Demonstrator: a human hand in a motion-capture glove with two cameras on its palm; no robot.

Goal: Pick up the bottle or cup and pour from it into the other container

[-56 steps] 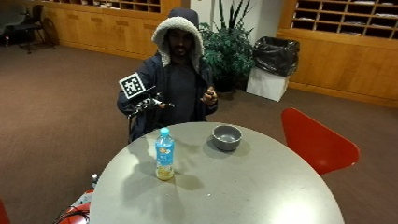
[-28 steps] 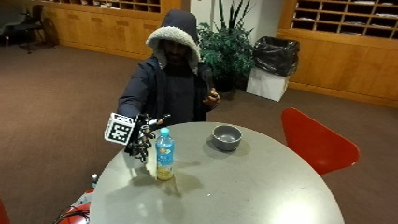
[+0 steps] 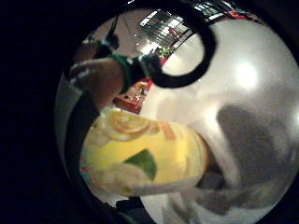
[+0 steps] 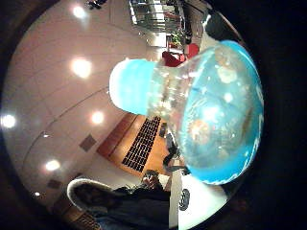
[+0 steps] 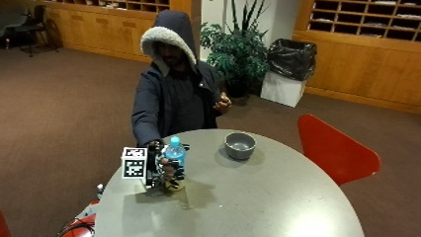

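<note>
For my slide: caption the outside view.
Gloved right hand grips the bottle standing on the round table, grey bowl nearby.

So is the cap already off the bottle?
No, the bottle has its light blue cap on, shown plainly in the thumb side palm view.

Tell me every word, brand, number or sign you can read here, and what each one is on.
No text can be read anywhere.
The bottle, with the gloved right hand around it: its label shows citrus slices and a green leaf; any lettering is too blurred.
The grey bowl: no markings show.
The black bin bag and red chair: no lettering shows.
</note>
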